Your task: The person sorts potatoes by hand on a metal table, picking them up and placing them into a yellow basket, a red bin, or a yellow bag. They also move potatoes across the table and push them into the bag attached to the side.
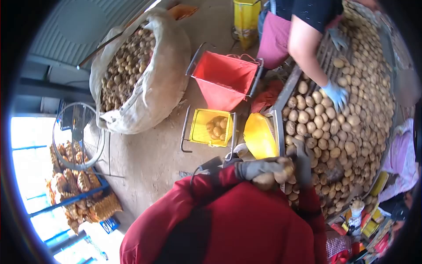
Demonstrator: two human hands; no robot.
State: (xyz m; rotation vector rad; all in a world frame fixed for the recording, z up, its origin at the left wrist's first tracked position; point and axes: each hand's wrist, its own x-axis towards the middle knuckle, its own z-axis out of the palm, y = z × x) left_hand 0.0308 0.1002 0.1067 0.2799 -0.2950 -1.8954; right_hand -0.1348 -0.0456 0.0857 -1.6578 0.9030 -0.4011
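Observation:
My left hand (258,168), in a grey work glove, is closed around several potatoes (264,181) held in front of my chest. Close beside it is my right hand (303,163), also gloved in grey, with its fingers curled against a potato (290,150) on the side facing my left hand. The fingers partly cover what lies between the two hands. Both hands are at the near corner of a slatted sorting table (279,127) heaped with loose potatoes (325,132).
Left of the table stand a yellow chute (260,137), a yellow crate (198,125) with several potatoes and a red bin (224,72). A white bulk sack (169,83) of potatoes is farther left. Across the table, a co-worker's blue-gloved hand (336,94) reaches into the heap.

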